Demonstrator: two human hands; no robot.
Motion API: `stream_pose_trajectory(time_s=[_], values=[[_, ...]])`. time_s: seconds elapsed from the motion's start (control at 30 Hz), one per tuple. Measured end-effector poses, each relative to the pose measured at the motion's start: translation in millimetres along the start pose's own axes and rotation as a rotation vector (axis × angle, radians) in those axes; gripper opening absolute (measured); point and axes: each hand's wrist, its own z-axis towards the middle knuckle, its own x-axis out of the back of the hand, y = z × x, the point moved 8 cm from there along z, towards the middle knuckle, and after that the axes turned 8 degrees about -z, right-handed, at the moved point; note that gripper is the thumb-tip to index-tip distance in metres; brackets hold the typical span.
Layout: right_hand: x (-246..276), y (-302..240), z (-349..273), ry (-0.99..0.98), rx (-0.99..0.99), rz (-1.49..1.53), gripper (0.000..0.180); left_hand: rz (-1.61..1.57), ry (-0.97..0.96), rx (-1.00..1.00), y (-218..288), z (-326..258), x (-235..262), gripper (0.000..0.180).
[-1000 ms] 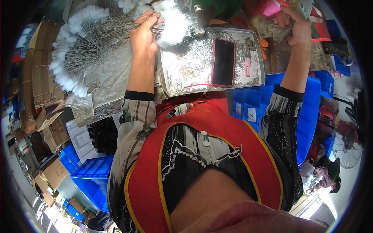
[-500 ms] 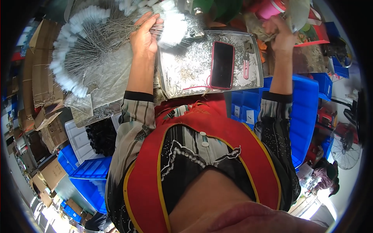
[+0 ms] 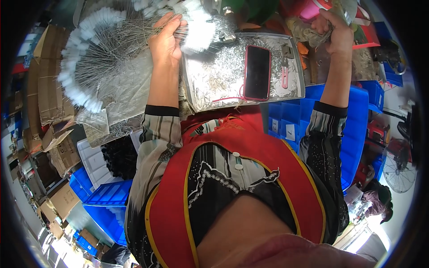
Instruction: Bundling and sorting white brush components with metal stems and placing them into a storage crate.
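Observation:
My left hand [image 3: 165, 42] is closed around the thin wire stems of a bunch of small brushes [image 3: 196, 33] with white bristles. Left of it spreads a big heap of similar white-tipped wire brushes [image 3: 71, 62], their stems pointing inward. At the upper right, my right hand [image 3: 337, 38] has its fingers bent beside a crumpled greyish bundle [image 3: 308, 33]. Whatever it grips is too unclear to name. A pink round object [image 3: 308, 10] sits just behind those fingers, partly cut off by the upper edge.
Between my arms lies a shallow metal tray [image 3: 301, 62] strewn with wire clippings. On it are a phone [image 3: 257, 73] in a red case and a pink-handled cutter [image 3: 284, 76]. Blue bins [image 3: 355, 134] stand below my right arm; cardboard [image 3: 49, 85] rises at left.
My right hand has shifted right and slightly up from the pink object, its fingers now more visible. My left hand keeps its hold on the brushes, almost still.

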Motion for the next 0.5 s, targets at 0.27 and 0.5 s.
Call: stream_pose_trajectory(time_s=[0.27, 0.5], values=[[-4, -23, -2, 0.03, 0.084, -0.143, 0.025, 0.022, 0.019, -0.011, 2, -1, -2, 0.035], [-9, 23, -11, 0.061, 0.414, 0.176, 0.016, -0.038, 0.015, 0.011, -1, 3, 1, 0.032]])
